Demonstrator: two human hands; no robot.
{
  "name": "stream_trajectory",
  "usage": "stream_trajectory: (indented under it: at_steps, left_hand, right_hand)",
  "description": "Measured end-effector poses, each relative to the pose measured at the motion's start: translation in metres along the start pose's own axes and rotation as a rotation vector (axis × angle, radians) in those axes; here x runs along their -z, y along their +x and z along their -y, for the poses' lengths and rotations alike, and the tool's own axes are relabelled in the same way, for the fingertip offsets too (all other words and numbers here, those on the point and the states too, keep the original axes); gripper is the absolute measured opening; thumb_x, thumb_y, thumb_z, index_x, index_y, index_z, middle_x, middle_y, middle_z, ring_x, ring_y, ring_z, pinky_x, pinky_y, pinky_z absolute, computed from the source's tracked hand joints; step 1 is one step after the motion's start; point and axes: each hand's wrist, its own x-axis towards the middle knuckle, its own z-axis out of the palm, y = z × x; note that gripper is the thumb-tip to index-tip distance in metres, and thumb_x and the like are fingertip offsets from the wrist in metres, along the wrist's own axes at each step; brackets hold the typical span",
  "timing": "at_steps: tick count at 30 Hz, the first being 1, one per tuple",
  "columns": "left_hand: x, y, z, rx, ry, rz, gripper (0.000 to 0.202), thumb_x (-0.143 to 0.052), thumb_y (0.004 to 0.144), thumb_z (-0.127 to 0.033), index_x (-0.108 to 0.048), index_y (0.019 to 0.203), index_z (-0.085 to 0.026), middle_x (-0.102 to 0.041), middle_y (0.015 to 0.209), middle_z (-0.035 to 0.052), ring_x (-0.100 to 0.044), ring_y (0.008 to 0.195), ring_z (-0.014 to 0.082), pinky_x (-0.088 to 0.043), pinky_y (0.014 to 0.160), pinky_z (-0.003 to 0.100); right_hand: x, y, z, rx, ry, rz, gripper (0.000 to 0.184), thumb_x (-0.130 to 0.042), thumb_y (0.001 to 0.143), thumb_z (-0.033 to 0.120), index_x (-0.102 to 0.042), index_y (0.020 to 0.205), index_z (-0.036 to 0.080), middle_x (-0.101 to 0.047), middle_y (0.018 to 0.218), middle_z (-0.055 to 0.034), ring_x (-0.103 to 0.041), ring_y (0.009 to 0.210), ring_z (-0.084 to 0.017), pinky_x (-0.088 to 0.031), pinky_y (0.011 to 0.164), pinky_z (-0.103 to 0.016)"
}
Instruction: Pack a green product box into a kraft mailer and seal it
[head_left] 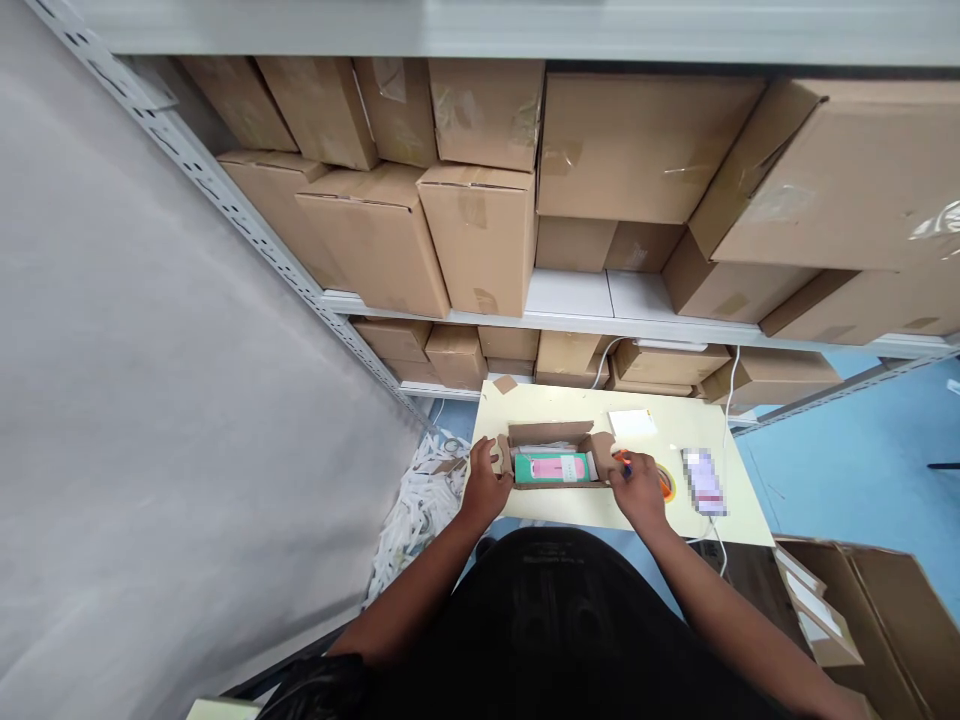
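Note:
A small open cardboard box (550, 433) sits on the pale table, its end flaps spread outward. Inside it lies a green carton with a pink picture (559, 468), beside some white paper. At the box's left end, my left hand (486, 488) has its fingers closed on the flap. My right hand (639, 488) grips the flap at the right end. By the right fingers shows a small orange-and-blue object (622, 459); its kind is unclear, and I cannot tell whether it is held or lies behind.
On the table (739, 490) lie a tape roll (666, 484), a white pad (631, 423) and a phone (703, 482) with a cable. Shelves of cardboard boxes (480, 240) rise behind. Paper scraps (420, 510) heap at left; a large open carton (877, 610) stands at lower right.

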Motion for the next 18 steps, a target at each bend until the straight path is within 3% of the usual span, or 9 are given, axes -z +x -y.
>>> stream_trajectory:
  at_steps: [2, 6, 8, 12, 18]
  left_hand:
    - [0.000, 0.000, 0.005, 0.121, -0.083, 0.021, 0.078, -0.067, 0.076, -0.016, -0.039, 0.148, -0.023, -0.037, 0.158, 0.0176, -0.063, 0.122, 0.0272, -0.061, 0.089, 0.039]
    - [-0.003, 0.000, 0.013, 0.416, -0.165, 0.225, 0.060, -0.068, 0.083, -0.027, -0.052, 0.140, -0.018, -0.062, 0.138, 0.0162, -0.068, 0.113, 0.0272, -0.059, 0.087, 0.037]
    - [-0.005, -0.003, 0.015, 0.480, -0.210, 0.332, 0.056, -0.066, 0.086, -0.033, -0.054, 0.139, -0.020, -0.065, 0.136, 0.0140, -0.066, 0.116, 0.0276, -0.059, 0.084, 0.035]
    - [-0.008, -0.011, 0.015, 0.513, -0.269, 0.417, 0.056, -0.062, 0.089, -0.041, -0.053, 0.141, -0.023, -0.062, 0.142, 0.0126, -0.062, 0.121, 0.0283, -0.059, 0.082, 0.034]
    - [-0.020, -0.022, 0.012, 0.566, -0.306, 0.325, 0.046, -0.057, 0.091, -0.046, -0.058, 0.131, -0.022, -0.062, 0.139, 0.0138, -0.059, 0.124, 0.0286, -0.057, 0.088, 0.039]
  right_hand:
    - [-0.001, -0.001, -0.007, -0.162, 0.053, 0.039, 0.051, -0.060, 0.083, 0.048, -0.061, 0.123, 0.016, -0.061, 0.127, -0.0181, -0.055, 0.125, -0.036, -0.046, 0.104, -0.048]
    - [-0.014, -0.002, -0.010, -0.586, 0.512, 0.474, 0.042, -0.067, 0.083, 0.051, -0.062, 0.111, 0.020, -0.069, 0.118, -0.0136, -0.070, 0.102, -0.028, -0.057, 0.085, -0.040]
    - [-0.024, -0.003, -0.007, -0.697, 0.681, 0.520, 0.036, -0.071, 0.083, 0.045, -0.061, 0.108, 0.021, -0.071, 0.116, -0.0121, -0.073, 0.094, -0.022, -0.059, 0.078, -0.034]
    - [-0.033, -0.002, -0.006, -0.719, 0.733, 0.488, 0.033, -0.073, 0.083, 0.036, -0.059, 0.107, 0.020, -0.073, 0.111, -0.0118, -0.074, 0.090, -0.020, -0.061, 0.073, -0.029]
    - [-0.031, 0.008, -0.019, -0.618, 0.703, 0.533, 0.051, -0.079, 0.078, 0.036, -0.055, 0.119, 0.018, -0.071, 0.121, -0.0165, -0.077, 0.086, -0.023, -0.064, 0.070, -0.031]
